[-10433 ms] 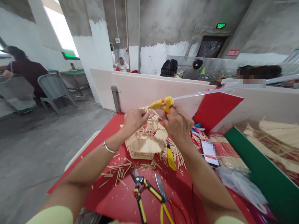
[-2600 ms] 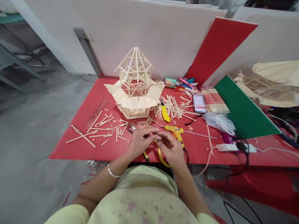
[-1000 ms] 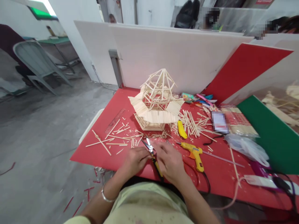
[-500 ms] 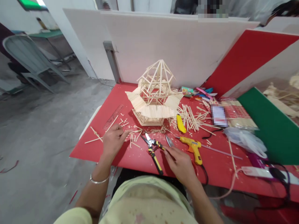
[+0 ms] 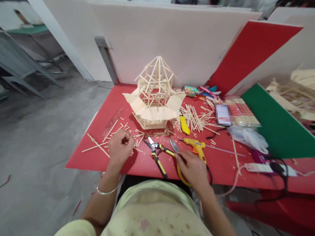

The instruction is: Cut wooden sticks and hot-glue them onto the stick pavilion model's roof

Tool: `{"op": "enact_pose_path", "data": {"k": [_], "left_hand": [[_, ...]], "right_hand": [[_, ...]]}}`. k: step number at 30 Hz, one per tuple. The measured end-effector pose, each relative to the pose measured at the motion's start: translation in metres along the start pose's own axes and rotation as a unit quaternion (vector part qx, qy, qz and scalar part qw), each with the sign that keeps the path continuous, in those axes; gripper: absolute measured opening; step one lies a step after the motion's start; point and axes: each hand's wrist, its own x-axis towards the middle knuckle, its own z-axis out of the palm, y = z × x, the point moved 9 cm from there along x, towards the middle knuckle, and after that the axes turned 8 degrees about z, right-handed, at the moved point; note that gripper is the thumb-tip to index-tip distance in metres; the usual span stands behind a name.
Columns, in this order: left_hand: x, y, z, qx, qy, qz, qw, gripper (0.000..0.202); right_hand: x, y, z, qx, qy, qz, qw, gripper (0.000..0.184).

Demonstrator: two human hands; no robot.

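My left hand [image 5: 120, 147] is curled into a loose fist above the front left of the red table; whatever its fingers hold, if anything, is hidden. My right hand [image 5: 193, 168] closes over a pair of scissors [image 5: 174, 145], whose blade points away from me and whose yellow loop handle shows below the fingers. Pruning shears [image 5: 154, 149] with black-and-yellow handles lie spread between the hands, one handle reaching my right fingertips. Behind them stands a pavilion-like model [image 5: 157, 98] of wooden sticks, with an open pointed frame on top and slatted panels around it.
A yellow glue gun [image 5: 195, 146] lies right of my right hand, its cord trailing over the edge. A yellow utility knife [image 5: 184, 124] and loose sticks [image 5: 195, 118] lie beyond. A clear ruler [image 5: 112, 121] is at left. White boards [image 5: 159, 36] rise behind.
My left fingers have curled inward from a forward-pointing pinch. My right hand has shifted slightly right, off the shears' handle, and the scissors' yellow loop now shows. The view has shifted right.
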Motion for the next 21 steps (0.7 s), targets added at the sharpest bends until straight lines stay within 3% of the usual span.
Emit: {"op": "enact_pose_path", "data": {"k": [2,8,11,17,21], "left_hand": [[-0.006,-0.006,0.008,0.002,-0.021,-0.018,1.0,0.004],[-0.013,-0.007,0.021,-0.009,-0.061,-0.033,0.998,0.02],[-0.01,-0.001,0.018,-0.006,-0.049,-0.024,0.998,0.031],[-0.01,0.003,0.012,-0.011,0.002,-0.013,1.0,0.015],[-0.021,-0.003,0.03,-0.026,-0.045,-0.014,0.999,0.015]], "right_hand": [[-0.008,0.007,0.006,-0.017,-0.013,0.01,1.0,0.029],[-0.016,0.003,0.016,-0.014,-0.022,-0.009,1.0,0.027],[-0.012,-0.006,0.015,-0.015,-0.017,-0.028,0.999,0.028],[-0.007,-0.016,0.015,-0.026,-0.017,-0.034,0.999,0.03],[-0.009,-0.008,0.019,-0.025,-0.022,-0.024,0.999,0.029]]}}
